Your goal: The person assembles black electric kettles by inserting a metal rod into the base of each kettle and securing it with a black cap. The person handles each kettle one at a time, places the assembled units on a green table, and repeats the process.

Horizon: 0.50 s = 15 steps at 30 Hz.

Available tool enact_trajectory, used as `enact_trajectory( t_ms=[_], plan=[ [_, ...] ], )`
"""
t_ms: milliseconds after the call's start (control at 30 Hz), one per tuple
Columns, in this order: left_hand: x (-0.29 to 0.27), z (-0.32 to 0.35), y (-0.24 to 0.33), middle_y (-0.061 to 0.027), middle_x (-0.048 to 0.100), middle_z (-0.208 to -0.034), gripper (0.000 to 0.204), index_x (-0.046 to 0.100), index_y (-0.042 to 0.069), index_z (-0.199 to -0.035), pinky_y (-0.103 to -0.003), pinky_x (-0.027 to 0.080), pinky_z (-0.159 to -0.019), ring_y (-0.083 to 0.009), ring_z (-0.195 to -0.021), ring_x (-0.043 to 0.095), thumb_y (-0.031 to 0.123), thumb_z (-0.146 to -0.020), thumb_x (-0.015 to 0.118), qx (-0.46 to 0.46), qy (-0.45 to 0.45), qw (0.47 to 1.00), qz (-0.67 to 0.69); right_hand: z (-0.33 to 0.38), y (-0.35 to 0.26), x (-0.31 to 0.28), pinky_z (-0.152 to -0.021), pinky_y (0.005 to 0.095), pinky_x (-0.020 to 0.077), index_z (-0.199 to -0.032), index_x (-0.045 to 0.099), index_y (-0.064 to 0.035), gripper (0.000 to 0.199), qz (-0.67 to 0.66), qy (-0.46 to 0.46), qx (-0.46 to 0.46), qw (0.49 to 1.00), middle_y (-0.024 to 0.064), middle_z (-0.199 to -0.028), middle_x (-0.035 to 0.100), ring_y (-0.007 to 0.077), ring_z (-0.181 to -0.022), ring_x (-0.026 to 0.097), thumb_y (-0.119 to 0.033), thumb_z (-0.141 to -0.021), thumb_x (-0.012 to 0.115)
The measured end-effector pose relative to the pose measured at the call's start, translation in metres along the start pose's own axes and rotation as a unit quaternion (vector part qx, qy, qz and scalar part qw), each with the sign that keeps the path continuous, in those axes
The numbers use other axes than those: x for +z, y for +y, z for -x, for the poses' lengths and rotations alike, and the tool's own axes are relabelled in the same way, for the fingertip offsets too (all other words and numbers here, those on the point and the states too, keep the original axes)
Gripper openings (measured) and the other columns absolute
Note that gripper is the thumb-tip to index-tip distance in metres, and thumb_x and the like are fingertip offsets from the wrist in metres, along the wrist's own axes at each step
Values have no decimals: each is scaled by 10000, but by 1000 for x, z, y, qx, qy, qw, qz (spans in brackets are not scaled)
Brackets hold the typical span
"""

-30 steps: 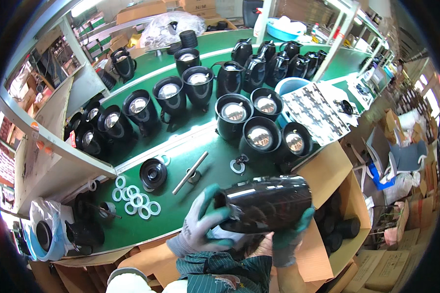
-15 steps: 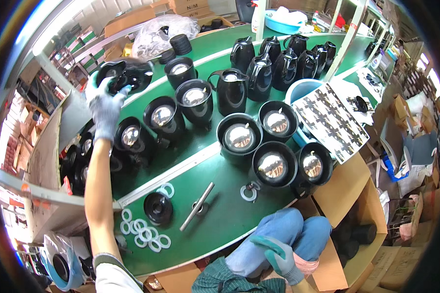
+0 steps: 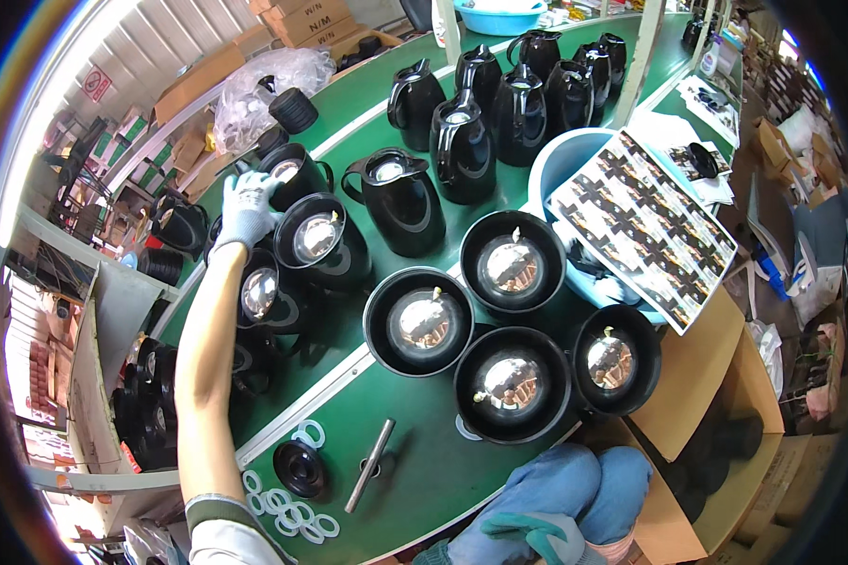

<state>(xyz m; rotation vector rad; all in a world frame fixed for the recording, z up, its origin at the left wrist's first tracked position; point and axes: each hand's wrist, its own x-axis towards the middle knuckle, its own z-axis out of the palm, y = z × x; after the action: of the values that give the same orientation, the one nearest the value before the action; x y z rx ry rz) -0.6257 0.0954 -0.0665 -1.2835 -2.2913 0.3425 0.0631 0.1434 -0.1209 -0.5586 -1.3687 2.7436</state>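
My left hand (image 3: 248, 209), in a pale grey glove, reaches among the black jugs on the green bench. Its fingers curl over a black jug (image 3: 214, 229) mostly hidden behind the hand; only dark edges show. Close by on the right stands a black jug with a silvery inside (image 3: 287, 171). Nearer are another open-topped jug (image 3: 349, 259) and a smaller-looking one (image 3: 287, 306). My right hand (image 3: 537, 535), in a green-palmed glove, rests on my lap in jeans, fingers loosely extended with nothing seen in them.
Several wide black vessels (image 3: 419, 363) stand near the front. Finished-looking jugs (image 3: 443, 151) stand behind. A printed sheet (image 3: 641, 231) lies over a blue basin (image 3: 554, 165). Pale rings (image 3: 297, 516), a black disc (image 3: 300, 469) and a metal rod (image 3: 370, 466) lie in front. An open carton (image 3: 674, 400) is at right.
My left hand has brought the raised black jug down beside the other jugs. The view has shifted, and my right hand sits lower on my lap.
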Motion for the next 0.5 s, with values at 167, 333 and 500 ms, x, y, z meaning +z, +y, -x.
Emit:
enact_trajectory(
  t_ms=[167,333,500],
  plan=[
    [-2,-23,29,-87,708,-1126,437,717,171,-1225,-424,526,-958,-273,-1135,659,277,-815,825,-122,-6,992,24,4,10,-7,-1099,390,462,-1339,614,88,402,34,-8,-34,999,194,-1278,690,280,-1218,645,-209,-1081,530],
    [-94,-12,0,-97,701,-1068,373,736,131,-1122,-432,524,-919,-311,-1018,656,186,-764,824,-95,182,977,53,11,44,-28,-1117,401,453,-1415,557,74,534,24,-7,27,999,195,-1362,645,298,-1269,617,-242,-994,648],
    [-273,29,36,-73,703,-1018,323,737,135,-1056,-426,545,-884,-310,-1003,656,155,-745,821,63,263,956,113,14,-16,8,-1126,391,440,-1418,540,107,533,145,24,-119,982,209,-1368,645,301,-1280,617,-268,-1043,602]
  ],
)
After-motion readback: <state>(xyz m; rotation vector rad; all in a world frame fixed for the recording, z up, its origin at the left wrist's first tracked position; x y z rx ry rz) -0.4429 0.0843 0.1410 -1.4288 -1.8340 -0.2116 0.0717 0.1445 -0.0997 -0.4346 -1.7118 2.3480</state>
